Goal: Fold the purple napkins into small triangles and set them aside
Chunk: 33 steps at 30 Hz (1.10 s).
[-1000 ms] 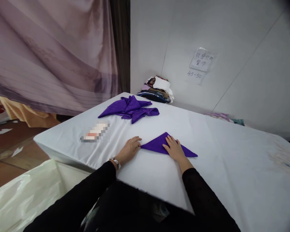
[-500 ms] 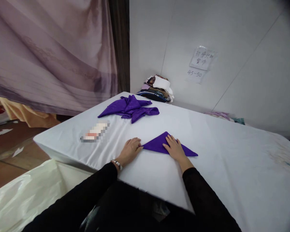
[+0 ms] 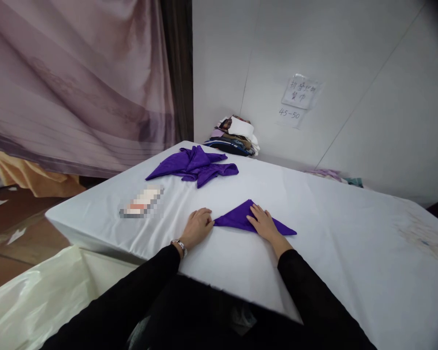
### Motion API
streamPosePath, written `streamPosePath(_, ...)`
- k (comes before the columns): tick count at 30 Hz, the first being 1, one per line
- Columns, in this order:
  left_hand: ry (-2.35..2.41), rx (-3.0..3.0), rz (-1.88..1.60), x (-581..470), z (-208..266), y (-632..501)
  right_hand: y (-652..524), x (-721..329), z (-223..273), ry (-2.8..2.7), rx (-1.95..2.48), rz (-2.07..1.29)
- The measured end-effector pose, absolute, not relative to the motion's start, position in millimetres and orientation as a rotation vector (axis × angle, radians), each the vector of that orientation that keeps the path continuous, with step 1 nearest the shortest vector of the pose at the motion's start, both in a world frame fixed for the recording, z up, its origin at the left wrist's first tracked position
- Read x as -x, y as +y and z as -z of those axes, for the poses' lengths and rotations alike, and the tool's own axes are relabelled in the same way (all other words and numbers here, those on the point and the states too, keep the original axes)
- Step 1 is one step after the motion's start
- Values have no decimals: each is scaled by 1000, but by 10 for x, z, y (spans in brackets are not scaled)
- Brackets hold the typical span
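Note:
A purple cloth napkin [image 3: 237,217], folded into a flat triangle, lies on the white-covered table [image 3: 343,262] in front of me. At its left corner, my left hand [image 3: 199,226] pinches the tip with thumb and fingers, partly hiding where they meet the cloth. My right hand [image 3: 264,222] rests on the triangle right of its middle, fingers spread and lying flat on the fabric. Farther back on the table is a loose, crumpled heap of purple cloth [image 3: 195,165].
A pixelated flat object [image 3: 142,201] lies on the table at left. Folded fabrics [image 3: 235,136] are piled at the back by the wall, where two paper signs [image 3: 295,97] hang. A pale plastic-lined bin [image 3: 40,287] stands lower left, below a hanging curtain [image 3: 80,87].
The view has shifted slightly. Both hands stay at about the same places on the folded napkin, and the napkin keeps its triangle shape.

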<state>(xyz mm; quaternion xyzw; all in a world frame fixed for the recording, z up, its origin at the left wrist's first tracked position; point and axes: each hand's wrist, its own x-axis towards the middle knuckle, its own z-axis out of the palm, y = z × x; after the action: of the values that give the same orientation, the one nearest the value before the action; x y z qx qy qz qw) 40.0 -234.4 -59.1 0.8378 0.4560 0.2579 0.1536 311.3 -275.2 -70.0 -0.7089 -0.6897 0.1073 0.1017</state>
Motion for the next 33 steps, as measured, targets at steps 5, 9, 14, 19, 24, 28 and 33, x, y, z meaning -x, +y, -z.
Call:
streamPosePath(5, 1336, -2339, -785, -414, 634, -2320, -2717, -3159, 701, -1904, 2077, -425)
streamPosePath(9, 1306, -2340, -813, -413, 665, -2312, -2650, -3196, 704, -1776, 2081, -441)
streamPosePath(14, 1312, -2333, -809, -415, 682, -2321, -2548, -3187, 715, -1713, 2128, -334)
streamPosePath(19, 1226, -2338, -786, -426, 650, -2342, -2498, -3187, 765, -1642, 2133, -263)
streamPosePath(24, 1158, -2335, -771, -502, 648, -2296, -2474, -3216, 782, -1540, 2080, -308)
streamPosePath(28, 1182, -2312, -762, -597, 671, -2234, -2451, -3213, 768, -1543, 2088, -308)
streamPosePath(33, 1214, -2308, -777, -639, 660, -2244, -2435, -3200, 767, -1539, 2073, -317)
